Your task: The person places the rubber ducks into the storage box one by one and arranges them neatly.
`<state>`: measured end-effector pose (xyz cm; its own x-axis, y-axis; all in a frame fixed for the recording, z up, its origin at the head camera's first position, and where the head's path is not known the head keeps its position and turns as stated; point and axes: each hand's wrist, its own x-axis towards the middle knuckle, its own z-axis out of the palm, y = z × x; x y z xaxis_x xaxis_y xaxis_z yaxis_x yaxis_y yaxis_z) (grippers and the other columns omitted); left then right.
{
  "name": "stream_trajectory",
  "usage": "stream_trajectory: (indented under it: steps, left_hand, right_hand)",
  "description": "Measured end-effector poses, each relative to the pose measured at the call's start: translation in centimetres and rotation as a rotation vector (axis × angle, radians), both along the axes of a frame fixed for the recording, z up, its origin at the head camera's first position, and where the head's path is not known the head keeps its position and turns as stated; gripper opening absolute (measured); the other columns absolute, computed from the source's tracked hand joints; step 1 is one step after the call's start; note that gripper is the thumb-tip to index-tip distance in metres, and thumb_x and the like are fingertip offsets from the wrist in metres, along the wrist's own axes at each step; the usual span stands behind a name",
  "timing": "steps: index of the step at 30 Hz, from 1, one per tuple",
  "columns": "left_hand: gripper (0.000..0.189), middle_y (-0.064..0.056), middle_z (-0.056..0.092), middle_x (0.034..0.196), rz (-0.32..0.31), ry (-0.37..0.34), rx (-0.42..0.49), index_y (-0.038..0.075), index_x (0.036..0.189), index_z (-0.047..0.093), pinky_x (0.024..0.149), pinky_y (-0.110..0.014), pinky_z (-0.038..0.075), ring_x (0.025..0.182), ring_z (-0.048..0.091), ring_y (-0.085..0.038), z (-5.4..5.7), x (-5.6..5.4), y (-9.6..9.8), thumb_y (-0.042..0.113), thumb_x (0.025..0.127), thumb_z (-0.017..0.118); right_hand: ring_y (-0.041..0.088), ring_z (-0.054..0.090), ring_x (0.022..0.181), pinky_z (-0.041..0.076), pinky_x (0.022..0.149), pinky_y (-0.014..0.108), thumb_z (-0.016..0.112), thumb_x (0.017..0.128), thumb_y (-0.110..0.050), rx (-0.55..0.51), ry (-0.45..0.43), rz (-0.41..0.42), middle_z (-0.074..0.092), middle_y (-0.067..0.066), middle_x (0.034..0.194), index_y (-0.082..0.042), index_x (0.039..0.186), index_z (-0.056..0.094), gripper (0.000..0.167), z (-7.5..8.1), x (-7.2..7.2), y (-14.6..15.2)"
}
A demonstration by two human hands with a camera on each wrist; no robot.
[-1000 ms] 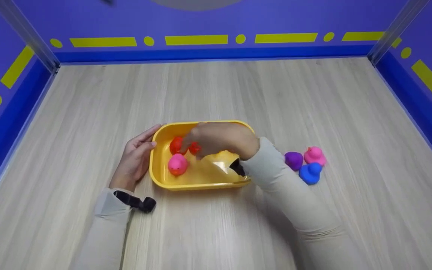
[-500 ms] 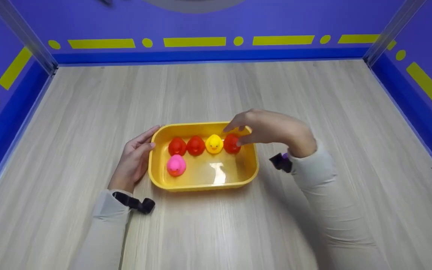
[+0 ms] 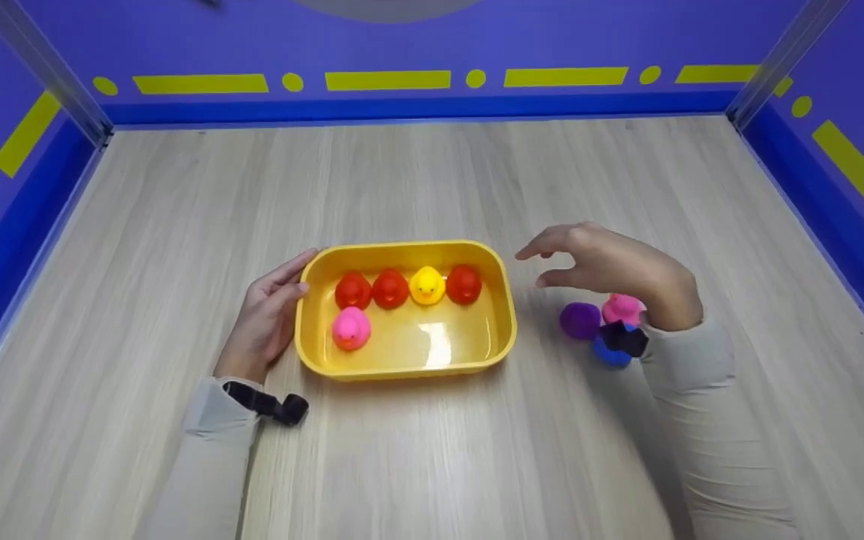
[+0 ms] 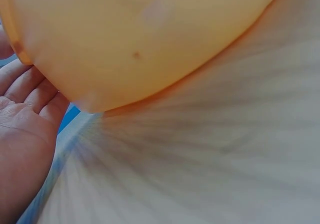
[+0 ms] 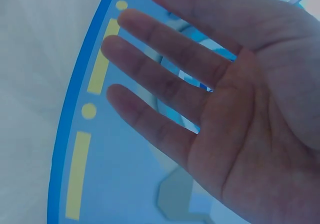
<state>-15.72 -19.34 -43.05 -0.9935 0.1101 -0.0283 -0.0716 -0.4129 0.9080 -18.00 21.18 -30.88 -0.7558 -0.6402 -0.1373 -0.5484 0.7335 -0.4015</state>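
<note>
My left hand grips the left end of a yellow plastic tub, thumb at the rim and fingers along the outer wall. Inside, a back row holds a red rubber duck, another red duck, a yellow duck and a third red duck. In front of the row's left end sits a pink duck. Right of the tub, my right hand hovers with nothing in it; its fingers are spread and fairly straight in the right wrist view.
Below my right hand stand a purple duck, a second pink duck and a blue duck, the last two partly hidden by the wrist strap. Blue-purple panels wall in the wooden tabletop.
My right hand has left the tub, letting go of the red duck at the row's right end, and moved right over the loose ducks. My left hand stays at the tub.
</note>
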Motion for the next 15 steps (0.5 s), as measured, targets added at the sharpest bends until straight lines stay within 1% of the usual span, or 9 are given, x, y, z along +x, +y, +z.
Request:
stream_trajectory:
  steps: [6,11,15]
  left_hand:
    - [0.052,0.002,0.064,0.126,0.002,-0.003,0.01,-0.01,0.142,0.036,0.107,-0.027,0.042,0.127,0.052,-0.011,-0.1,0.1,0.1,-0.01,0.09,0.044]
    - [0.053,0.002,0.064,0.126,-0.01,-0.011,0.023,-0.01,0.143,0.035,0.108,-0.027,0.041,0.127,0.052,-0.011,-0.1,0.0,0.1,-0.01,0.09,0.042]
    - [0.053,0.003,0.064,0.126,-0.007,-0.015,0.019,-0.01,0.143,0.035,0.108,-0.027,0.04,0.127,0.051,-0.012,0.0,-0.1,0.1,-0.01,0.09,0.043]
  right_hand:
    - [0.031,0.058,0.117,0.051,0.097,0.047,0.067,0.089,-0.012,-0.014,-0.045,-0.032,0.065,0.01,0.123,-0.009,0.125,0.064,0.036,-0.8,0.3,2.2]
    - [0.032,0.058,0.115,0.053,0.093,0.049,0.066,0.089,-0.011,-0.007,-0.078,-0.108,0.064,0.013,0.124,-0.01,0.125,0.063,0.036,-1.3,0.8,4.0]
    - [0.032,0.058,0.113,0.055,0.09,0.047,0.066,0.089,-0.012,-0.003,-0.099,-0.172,0.062,0.014,0.126,-0.01,0.126,0.063,0.037,-1.4,1.1,5.1]
